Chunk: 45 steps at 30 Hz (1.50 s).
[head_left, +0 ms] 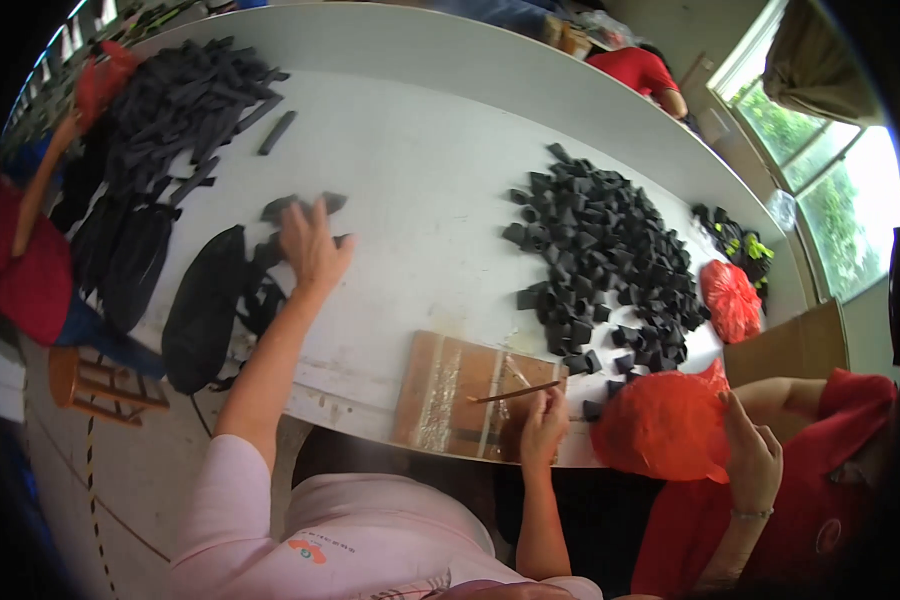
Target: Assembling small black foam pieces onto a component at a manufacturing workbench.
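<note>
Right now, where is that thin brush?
The thin brush is in the right hand, lying across the wooden board at the table's near edge, just left of the orange bag.

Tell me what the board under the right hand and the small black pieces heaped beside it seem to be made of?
The board looks like bare brown wood, worn and streaked with pale dried smears, perhaps glue. The small black pieces look like matte fabric or webbing folded into little shapes; their dull, unreflective surface suggests cloth, though stiff foam or leather cannot be ruled out.
</note>
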Available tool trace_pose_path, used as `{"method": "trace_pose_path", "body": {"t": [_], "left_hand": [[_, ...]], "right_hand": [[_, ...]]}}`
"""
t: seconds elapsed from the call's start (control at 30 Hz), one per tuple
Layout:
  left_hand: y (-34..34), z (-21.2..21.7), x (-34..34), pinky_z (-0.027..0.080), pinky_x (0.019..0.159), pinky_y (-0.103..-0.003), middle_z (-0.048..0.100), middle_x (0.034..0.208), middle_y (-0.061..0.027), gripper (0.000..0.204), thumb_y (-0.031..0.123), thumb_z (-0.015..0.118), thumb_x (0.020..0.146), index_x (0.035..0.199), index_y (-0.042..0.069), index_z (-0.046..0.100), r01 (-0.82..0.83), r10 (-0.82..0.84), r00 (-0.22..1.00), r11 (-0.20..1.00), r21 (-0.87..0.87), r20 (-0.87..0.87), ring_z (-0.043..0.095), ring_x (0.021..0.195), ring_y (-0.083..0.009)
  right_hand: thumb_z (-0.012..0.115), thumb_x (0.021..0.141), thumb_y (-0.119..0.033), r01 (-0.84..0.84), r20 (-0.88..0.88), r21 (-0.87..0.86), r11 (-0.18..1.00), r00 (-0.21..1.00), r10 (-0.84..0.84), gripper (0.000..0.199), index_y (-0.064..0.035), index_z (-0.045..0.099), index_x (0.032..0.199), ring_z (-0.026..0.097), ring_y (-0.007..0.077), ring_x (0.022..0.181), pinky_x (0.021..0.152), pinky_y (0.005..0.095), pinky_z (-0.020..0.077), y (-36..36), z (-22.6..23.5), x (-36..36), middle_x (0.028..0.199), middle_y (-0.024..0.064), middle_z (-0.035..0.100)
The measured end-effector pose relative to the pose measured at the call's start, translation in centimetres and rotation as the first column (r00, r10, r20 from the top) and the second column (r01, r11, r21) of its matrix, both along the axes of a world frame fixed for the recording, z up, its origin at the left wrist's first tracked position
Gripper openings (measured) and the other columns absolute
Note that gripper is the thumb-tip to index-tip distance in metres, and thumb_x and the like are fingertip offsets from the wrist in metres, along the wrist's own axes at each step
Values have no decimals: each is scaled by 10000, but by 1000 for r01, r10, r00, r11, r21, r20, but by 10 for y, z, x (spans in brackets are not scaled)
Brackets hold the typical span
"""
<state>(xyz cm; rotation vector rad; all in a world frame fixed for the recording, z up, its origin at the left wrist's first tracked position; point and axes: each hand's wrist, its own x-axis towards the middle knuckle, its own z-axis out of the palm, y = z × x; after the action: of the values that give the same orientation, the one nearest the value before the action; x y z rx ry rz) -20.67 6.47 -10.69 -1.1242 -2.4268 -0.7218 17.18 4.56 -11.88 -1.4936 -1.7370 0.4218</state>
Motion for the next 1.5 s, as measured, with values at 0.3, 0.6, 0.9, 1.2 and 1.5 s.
{"method": "trace_pose_path", "body": {"t": [0.3,0.6,0.9,1.2,1.5], "left_hand": [[20,-59,-90,255,921,-588,240,1384,-133,654,544,491,778,1340,307,256,-198,265,964,761,-618,17,228,1244,-398],[42,-77,-49,286,919,-577,284,1366,-95,481,377,396,879,1335,291,270,-98,28,991,825,-557,-133,281,1232,-353],[19,-50,20,228,968,-544,266,1366,-135,484,296,440,861,1319,197,318,94,-118,993,860,-502,-16,237,1250,-359],[1,-36,51,186,992,-542,247,1372,-139,477,290,459,843,1293,167,362,179,-161,984,874,-451,77,212,1261,-362],[-18,-42,63,174,993,-543,240,1374,-149,489,274,478,833,1291,148,364,233,-219,972,883,-408,81,191,1267,-371]], "right_hand": [[570,797,-151,-61,144,8,998,988,59,144,-56,524,894,555,291,686,570,368,447,-3,-32,-21,807,109,515],[550,815,-162,-9,195,-49,999,981,18,135,-47,535,885,556,289,705,585,369,447,3,-20,-15,810,110,518],[544,818,-155,-9,176,-33,999,984,14,121,-52,540,880,558,294,700,583,373,443,0,-26,-18,803,116,529],[544,816,-155,-14,194,-19,1000,981,17,117,-55,546,875,558,288,684,570,367,442,2,-28,-14,793,112,530],[547,813,-159,-2,168,-13,1000,986,4,116,-55,545,864,559,295,692,570,375,442,-3,-31,-14,790,116,537]]}}
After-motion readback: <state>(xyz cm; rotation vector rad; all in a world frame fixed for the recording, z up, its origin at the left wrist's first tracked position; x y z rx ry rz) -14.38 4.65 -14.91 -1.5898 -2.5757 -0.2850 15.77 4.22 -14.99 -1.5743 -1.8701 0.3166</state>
